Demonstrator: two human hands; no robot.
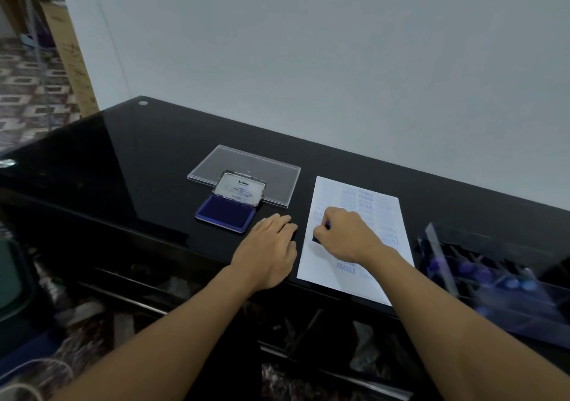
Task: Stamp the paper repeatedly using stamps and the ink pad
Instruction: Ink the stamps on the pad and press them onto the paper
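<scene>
Two hands are on the black table [138,169]. The right hand [345,234] curls round a stamp [317,239] and holds its dark base down on the paper [322,269], close to the sheet's left edge. A bit of blue handle shows between the fingers, pointing up and away; the base's long axis is hidden. The left hand [268,249] lies flat with straight fingers between the ink pad [226,217] and the paper. The sheet runs lengthwise from the table's front edge toward the wall, with blue "FRAGILE" prints. The pad is open, lid raised at the back. Bare tabletop spreads left of the pad, and a clear stamp box [493,274] sits right of the paper.
</scene>
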